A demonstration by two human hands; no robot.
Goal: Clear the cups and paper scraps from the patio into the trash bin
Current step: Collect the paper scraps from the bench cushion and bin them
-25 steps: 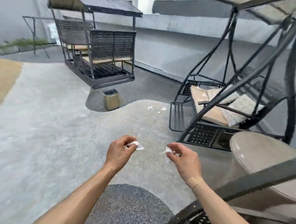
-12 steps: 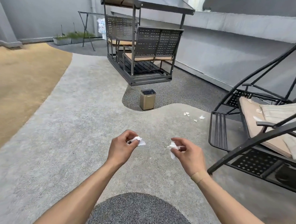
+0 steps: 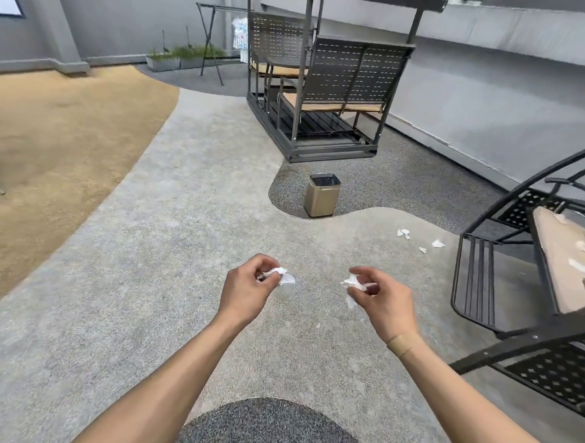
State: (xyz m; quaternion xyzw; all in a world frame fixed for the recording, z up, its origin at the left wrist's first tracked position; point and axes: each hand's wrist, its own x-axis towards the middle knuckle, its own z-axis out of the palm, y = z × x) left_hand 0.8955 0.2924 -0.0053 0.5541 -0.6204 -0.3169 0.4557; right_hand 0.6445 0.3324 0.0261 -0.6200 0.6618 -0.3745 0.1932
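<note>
My left hand (image 3: 247,290) pinches a crumpled white paper scrap (image 3: 283,275) in front of me. A second white scrap (image 3: 353,285) is pinched by my right hand (image 3: 382,300). Both hands are held out over the grey patio floor. The trash bin (image 3: 321,195), a small gold square can with a dark liner, stands ahead on the dark gravel patch. Three more white scraps lie on the floor to the bin's right: one (image 3: 403,233), another (image 3: 438,243) and a small one (image 3: 422,250). No cups are in view.
A black metal swing seat (image 3: 505,266) with beige cushions stands at the right. A roofed glider bench (image 3: 328,87) stands behind the bin. A tan floor area (image 3: 51,134) lies to the left, a dark round patch (image 3: 266,430) at my feet.
The view has swung left and moved forward, so the bin and floor scraps appear nearer. Both hands still hold their scraps in much the same pose.
</note>
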